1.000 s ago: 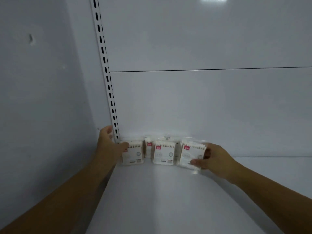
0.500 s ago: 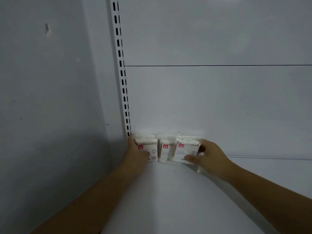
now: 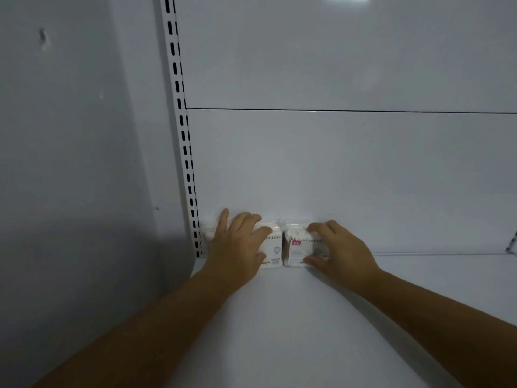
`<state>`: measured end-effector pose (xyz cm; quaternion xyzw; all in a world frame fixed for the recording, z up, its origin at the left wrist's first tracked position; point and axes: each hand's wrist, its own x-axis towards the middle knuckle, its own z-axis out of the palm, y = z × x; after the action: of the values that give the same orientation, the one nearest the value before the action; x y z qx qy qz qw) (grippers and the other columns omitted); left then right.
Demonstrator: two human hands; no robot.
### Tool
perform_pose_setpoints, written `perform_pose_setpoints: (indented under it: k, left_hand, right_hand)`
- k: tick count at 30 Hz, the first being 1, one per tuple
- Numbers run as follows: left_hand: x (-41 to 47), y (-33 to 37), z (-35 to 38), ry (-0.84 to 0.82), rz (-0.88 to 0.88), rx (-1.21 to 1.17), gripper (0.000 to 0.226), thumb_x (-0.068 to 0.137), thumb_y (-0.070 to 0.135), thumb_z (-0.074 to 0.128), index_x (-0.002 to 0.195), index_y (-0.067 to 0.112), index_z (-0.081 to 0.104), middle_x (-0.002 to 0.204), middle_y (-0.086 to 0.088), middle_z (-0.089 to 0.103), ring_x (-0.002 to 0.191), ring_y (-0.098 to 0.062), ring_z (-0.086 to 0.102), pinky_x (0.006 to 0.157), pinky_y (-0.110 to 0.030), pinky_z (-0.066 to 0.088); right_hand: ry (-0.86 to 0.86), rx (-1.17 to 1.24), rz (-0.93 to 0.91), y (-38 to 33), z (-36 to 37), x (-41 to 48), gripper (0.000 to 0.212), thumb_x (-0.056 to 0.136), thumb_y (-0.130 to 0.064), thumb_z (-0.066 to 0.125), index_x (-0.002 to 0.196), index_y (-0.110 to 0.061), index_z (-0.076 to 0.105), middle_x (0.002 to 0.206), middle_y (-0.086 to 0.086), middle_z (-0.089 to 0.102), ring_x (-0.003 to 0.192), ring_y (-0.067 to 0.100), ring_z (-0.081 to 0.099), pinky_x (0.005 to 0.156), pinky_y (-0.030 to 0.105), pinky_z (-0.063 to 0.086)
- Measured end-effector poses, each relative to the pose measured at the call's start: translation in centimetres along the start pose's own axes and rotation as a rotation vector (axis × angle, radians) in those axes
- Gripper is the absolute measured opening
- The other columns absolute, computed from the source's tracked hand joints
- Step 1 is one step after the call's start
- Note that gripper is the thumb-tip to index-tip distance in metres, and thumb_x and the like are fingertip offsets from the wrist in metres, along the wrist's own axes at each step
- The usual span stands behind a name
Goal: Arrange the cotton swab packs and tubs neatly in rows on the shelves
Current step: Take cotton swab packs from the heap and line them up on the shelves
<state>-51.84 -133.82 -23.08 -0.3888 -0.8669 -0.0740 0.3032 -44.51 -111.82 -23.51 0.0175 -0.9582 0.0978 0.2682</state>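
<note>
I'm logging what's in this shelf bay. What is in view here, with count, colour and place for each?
cotton swab packs: at least two showing, perhaps a third under the left hand; white, red label on one; upright at the shelf's back left corner.
shelf: one, white, under the packs.
back panel: white, one horizontal seam, behind the packs.
slotted upright: one, white with black slots, left of the panel.
side wall: one, grey-white, far left.
left hand: one, holding the left packs.
right hand: one, pinching the rightmost pack.
</note>
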Motion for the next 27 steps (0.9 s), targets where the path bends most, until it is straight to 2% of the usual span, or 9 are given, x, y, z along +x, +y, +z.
perform_pose_setpoints:
  k: [3,5,7,9,11,16,19,22,27]
  left_hand:
    - [-0.1,-0.2,0.2,0.003,0.006,-0.024,0.056,0.043,0.021,0.092,0.095,0.015,0.072,0.101,-0.006,0.069,0.094,-0.028,0.068,0.095,-0.062,0.04]
    - [-0.1,-0.4,0.3,-0.002,0.028,-0.038,0.052,0.049,0.023,0.088,0.097,0.014,0.07,0.1,-0.006,0.069,0.093,-0.028,0.067,0.095,-0.061,0.041]
    - [0.1,-0.5,0.1,-0.013,0.028,-0.073,0.044,0.065,0.032,0.07,0.104,0.013,0.066,0.106,-0.009,0.067,0.098,-0.031,0.065,0.097,-0.061,0.04]
    - [0.6,-0.5,-0.4,-0.019,0.024,-0.134,0.047,0.074,0.037,0.051,0.111,0.01,0.063,0.111,-0.012,0.066,0.105,-0.032,0.063,0.099,-0.061,0.04]
    - [1.2,-0.6,-1.2,-0.002,0.05,-0.185,0.048,0.078,0.036,0.045,0.112,0.009,0.065,0.115,-0.012,0.066,0.109,-0.032,0.061,0.102,-0.059,0.037]
    - [5.0,3.2,-3.8,0.029,0.135,-0.279,0.044,0.089,0.034,0.042,0.121,0.011,0.062,0.129,-0.008,0.06,0.125,-0.027,0.051,0.112,-0.039,0.026]
    - [8.3,10.0,-5.2,-0.26,0.152,-0.385,0.055,0.098,0.038,0.047,0.148,0.02,0.032,0.158,-0.001,0.025,0.148,-0.018,0.014,0.12,-0.033,0.01]
    - [12.3,18.9,-5.7,-0.687,0.287,-0.255,0.073,0.097,0.055,0.037,0.155,0.027,0.002,0.162,0.002,-0.011,0.148,-0.017,-0.014,0.121,-0.043,-0.001]
    - [18.6,36.5,-5.1,-0.714,0.359,-0.256,0.074,0.096,0.061,0.032,0.155,0.025,0.004,0.162,0.001,-0.008,0.149,-0.016,-0.009,0.121,-0.044,0.001]
  right_hand:
    - [0.081,-0.113,-0.08,0.2,0.3,0.0,0.059,0.052,-0.034,0.091,0.101,-0.014,0.065,0.117,0.014,0.057,0.095,0.031,0.061,0.062,0.031,0.051]
    - [0.027,-0.141,-0.073,0.0,0.3,0.1,0.061,0.052,-0.038,0.09,0.101,-0.013,0.064,0.121,0.017,0.057,0.097,0.035,0.061,0.067,0.036,0.053]
    - [-0.021,-0.128,-0.05,-0.1,0.3,-0.2,0.065,0.061,-0.05,0.081,0.111,-0.013,0.06,0.127,0.015,0.054,0.103,0.033,0.059,0.073,0.038,0.053]
    - [-0.017,-0.084,-0.013,-0.1,-0.2,-0.7,0.07,0.077,-0.062,0.058,0.126,-0.013,0.053,0.136,0.011,0.049,0.113,0.027,0.054,0.083,0.037,0.051]
    - [0.004,-0.019,0.07,0.2,-1.2,-1.6,0.072,0.086,-0.063,0.037,0.136,-0.012,0.046,0.143,0.008,0.042,0.124,0.024,0.047,0.095,0.035,0.045]
    - [-0.113,-0.109,0.152,3.6,-5.5,-4.5,0.054,0.099,-0.05,0.035,0.143,-0.019,0.037,0.156,0.007,0.024,0.14,0.024,0.028,0.111,0.035,0.029]
    - [-0.261,-0.295,0.186,7.5,-9.9,-7.0,0.058,0.099,-0.052,0.031,0.148,-0.021,0.03,0.16,0.007,0.015,0.146,0.023,0.015,0.116,0.035,0.016]
    - [-0.39,-0.395,0.373,12.5,-15.7,-11.3,0.066,0.098,-0.057,0.029,0.152,-0.02,0.019,0.162,0.003,0.009,0.148,0.022,0.006,0.119,0.042,0.009]
    - [-0.442,-0.446,0.602,21.3,-26.9,-23.1,0.072,0.097,-0.058,0.034,0.154,-0.02,0.013,0.162,0.003,0.002,0.149,0.022,0.002,0.12,0.044,0.008]
